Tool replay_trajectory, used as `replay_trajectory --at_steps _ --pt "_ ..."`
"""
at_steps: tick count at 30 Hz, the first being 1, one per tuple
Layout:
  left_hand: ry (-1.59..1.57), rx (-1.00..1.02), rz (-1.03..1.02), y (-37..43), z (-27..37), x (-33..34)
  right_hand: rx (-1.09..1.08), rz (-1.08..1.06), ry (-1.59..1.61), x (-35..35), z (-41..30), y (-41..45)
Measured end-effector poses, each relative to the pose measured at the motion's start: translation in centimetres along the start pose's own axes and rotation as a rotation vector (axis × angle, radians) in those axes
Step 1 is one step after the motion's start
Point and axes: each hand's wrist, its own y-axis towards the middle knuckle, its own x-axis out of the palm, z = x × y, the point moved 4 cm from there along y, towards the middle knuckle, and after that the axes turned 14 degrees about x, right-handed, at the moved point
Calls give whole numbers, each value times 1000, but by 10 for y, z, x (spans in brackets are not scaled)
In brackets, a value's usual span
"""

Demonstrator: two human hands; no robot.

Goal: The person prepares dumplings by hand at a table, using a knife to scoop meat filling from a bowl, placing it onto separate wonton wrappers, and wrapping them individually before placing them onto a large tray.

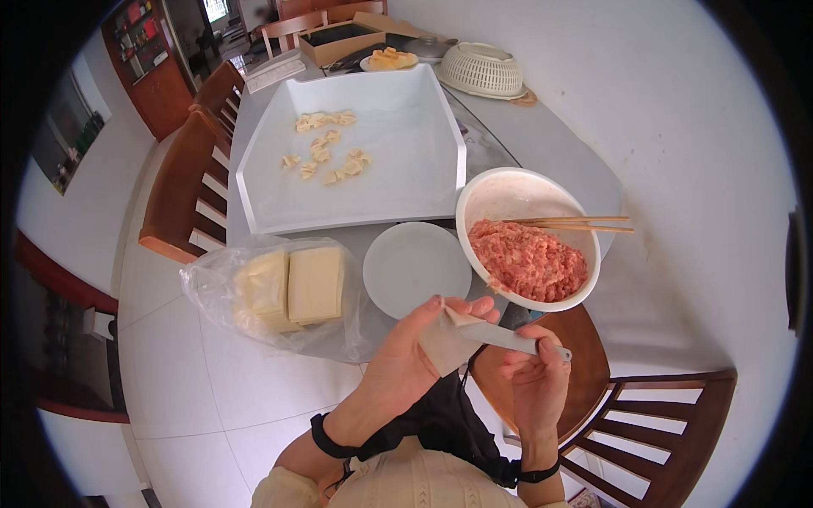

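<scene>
My left hand (406, 355) holds a square dough wrapper (444, 346), one corner folded over near the thumb. Between the fingers of my right hand (540, 371) is a flat, light-grey spatula-like stick (508, 337) with a hole in its end. Its far end lies against the wrapper. Just beyond my hands stands a white bowl (527, 184) of minced raw meat (533, 260), with a pair of wooden chopsticks (578, 223) resting in it. A round pale plate (416, 270) is to its left. Further left, two stacks of square wrappers (315, 286) sit in a clear plastic bag (213, 279).
A large white tray (406, 178) holds several folded dumplings (352, 164). Behind it are a plate of bread-like food (390, 59), an upturned plastic colander (481, 66) and a cardboard box (340, 41). Wooden chairs (184, 184) flank the grey table (559, 136); a wall is at right.
</scene>
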Motion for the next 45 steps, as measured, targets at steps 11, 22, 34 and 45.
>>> replay_trajectory --at_steps 11,22,34,45 --pt "242 75 46 1 1 1 -61 -103 -20 -3 5 -6" --pt "240 15 -19 -1 3 0 -253 -51 -271 5 -5 -7" --pt "3 -262 -68 1 23 -9 -266 -260 -607 -13 -17 -6" --pt "382 -365 -221 -1 22 -6 11 -170 -481 0 -22 -5"
